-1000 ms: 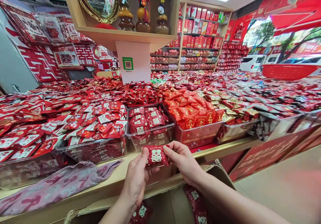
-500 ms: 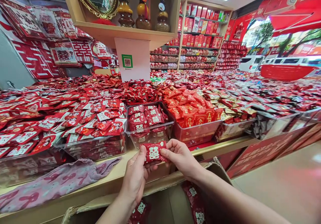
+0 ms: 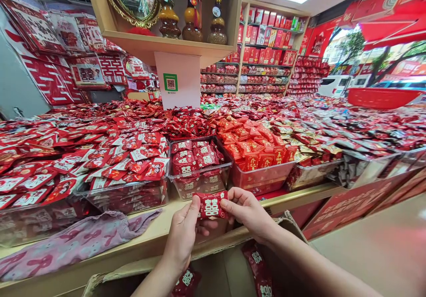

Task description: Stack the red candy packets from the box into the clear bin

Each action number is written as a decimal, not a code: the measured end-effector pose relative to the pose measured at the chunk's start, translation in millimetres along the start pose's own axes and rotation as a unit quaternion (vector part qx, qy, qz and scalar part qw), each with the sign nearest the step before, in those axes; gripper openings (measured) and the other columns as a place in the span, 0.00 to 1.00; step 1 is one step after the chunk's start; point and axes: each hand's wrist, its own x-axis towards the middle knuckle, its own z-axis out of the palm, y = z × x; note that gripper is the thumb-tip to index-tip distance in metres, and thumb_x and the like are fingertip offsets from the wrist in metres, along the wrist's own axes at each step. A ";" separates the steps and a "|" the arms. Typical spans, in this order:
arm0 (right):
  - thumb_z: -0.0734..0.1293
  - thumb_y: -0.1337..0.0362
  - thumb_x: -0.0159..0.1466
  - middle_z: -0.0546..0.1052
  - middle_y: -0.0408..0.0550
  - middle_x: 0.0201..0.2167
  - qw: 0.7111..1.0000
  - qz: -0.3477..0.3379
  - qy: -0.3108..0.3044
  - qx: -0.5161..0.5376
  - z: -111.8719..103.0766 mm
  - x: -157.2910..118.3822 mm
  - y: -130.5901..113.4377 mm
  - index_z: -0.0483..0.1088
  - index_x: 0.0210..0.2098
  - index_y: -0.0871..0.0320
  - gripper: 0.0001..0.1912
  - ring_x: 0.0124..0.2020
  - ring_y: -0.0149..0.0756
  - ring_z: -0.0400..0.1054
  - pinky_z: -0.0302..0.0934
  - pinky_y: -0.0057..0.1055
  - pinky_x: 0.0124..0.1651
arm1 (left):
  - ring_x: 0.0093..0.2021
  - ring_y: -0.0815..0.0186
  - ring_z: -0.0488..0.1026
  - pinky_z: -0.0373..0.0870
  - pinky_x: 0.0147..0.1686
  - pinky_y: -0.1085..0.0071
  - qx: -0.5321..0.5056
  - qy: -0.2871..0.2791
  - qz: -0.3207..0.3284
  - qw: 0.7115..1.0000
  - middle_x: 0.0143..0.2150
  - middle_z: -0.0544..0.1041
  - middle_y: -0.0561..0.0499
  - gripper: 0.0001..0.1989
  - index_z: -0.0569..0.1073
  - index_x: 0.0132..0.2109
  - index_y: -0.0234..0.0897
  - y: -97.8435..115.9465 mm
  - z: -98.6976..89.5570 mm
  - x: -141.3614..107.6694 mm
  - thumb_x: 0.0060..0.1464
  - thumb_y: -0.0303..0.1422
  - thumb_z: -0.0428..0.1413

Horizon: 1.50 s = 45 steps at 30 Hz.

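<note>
A dark red packet (image 3: 213,206) with white double characters is stretched between my two hands, its printed face toward me. My left hand (image 3: 186,228) pinches its left end, thumb on top. Its right end is in the grip of my right hand (image 3: 248,210), between thumb and fingers. Just beyond is a clear bin (image 3: 199,186) of matching packets, stacked with their printed faces showing. Below my forearms an open cardboard box (image 3: 226,261) holds a few more such packets (image 3: 256,263).
Bins of red-and-white packets (image 3: 123,190) stand left of the clear bin, orange-red packets (image 3: 262,155) right of it. A pink patterned cloth (image 3: 83,239) lies along the counter's front edge. A wooden display shelf (image 3: 173,46) overhangs behind.
Both hands and the packet have shifted slightly right in the view. The packet remains held at both ends.
</note>
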 end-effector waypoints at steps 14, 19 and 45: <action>0.66 0.60 0.51 0.74 0.45 0.23 0.930 -0.150 -0.017 -0.334 -22.3 34.5 -71.1 0.73 0.27 0.61 0.10 0.26 0.30 0.65 0.57 0.27 0.30 | 0.24 0.65 0.73 0.63 0.19 0.74 -0.016 0.013 0.030 0.999 0.34 0.77 0.45 0.21 0.69 0.42 0.36 -0.8 -4.1 -1.5 0.51 0.47 0.44; 0.64 0.65 0.52 0.74 0.43 0.23 0.826 -0.197 0.033 -0.527 -27.4 83.9 -101.5 0.72 0.30 0.60 0.07 0.25 0.29 0.64 0.56 0.25 0.30 | 0.23 0.67 0.72 0.63 0.19 0.75 -0.008 0.008 0.021 1.000 0.31 0.76 0.47 0.19 0.68 0.42 0.35 -1.5 -4.4 0.6 0.50 0.45 0.47; 0.60 0.74 0.52 0.74 0.60 0.34 0.524 -0.060 -0.120 -0.841 1.8 112.1 -110.8 0.71 0.38 0.63 0.15 0.39 0.46 0.68 0.63 0.33 0.35 | 0.23 0.68 0.71 0.62 0.21 0.75 0.019 -0.006 0.003 1.000 0.29 0.75 0.48 0.15 0.68 0.36 0.34 -1.0 -4.4 0.3 0.50 0.43 0.49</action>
